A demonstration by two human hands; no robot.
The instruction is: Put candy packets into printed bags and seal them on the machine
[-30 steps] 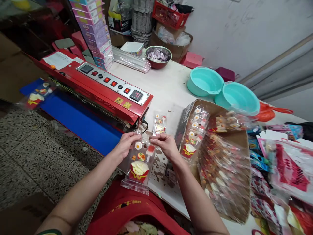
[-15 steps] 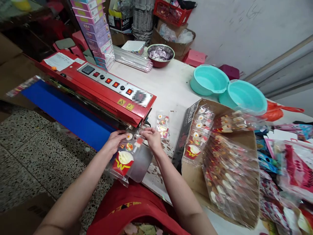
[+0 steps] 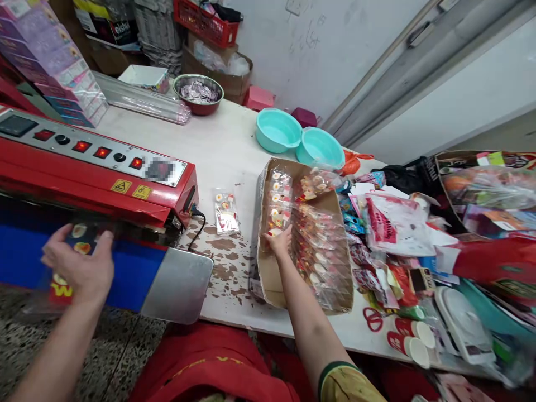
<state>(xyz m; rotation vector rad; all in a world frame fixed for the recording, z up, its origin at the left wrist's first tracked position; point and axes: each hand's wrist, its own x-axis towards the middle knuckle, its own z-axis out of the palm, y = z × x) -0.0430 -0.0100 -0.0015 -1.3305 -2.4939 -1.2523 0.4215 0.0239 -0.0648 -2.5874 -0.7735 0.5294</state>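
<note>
My left hand (image 3: pixel 81 268), slightly blurred, grips a clear plastic packet (image 3: pixel 62 289) of food-shaped pieces between thumb and fingers. The packet's upper edge is at the slot under the red sealing machine (image 3: pixel 100 176), above the blue belt (image 3: pixel 125 279). Inside an open cardboard carton (image 3: pixel 268 279), my right hand (image 3: pixel 280 241) has its fingers closed on the lower part of a similar packet (image 3: pixel 277 209) in the left-hand row. Its fingertips are partly hidden. More packets (image 3: pixel 320 251) fill the carton's right side.
One packet (image 3: pixel 226 212) lies between machine and carton. A metal plate (image 3: pixel 178 287) sits at the belt's end, near a black cable (image 3: pixel 199 231). Behind the carton stand turquoise basins (image 3: pixel 278 131). Paper cups (image 3: pixel 408 346), scissors (image 3: pixel 372 319) and piled packaging crowd the right.
The view has swung right. My left hand has carried the packet left to the machine's slot over the belt. My right hand has let go of it and reached into the carton.
</note>
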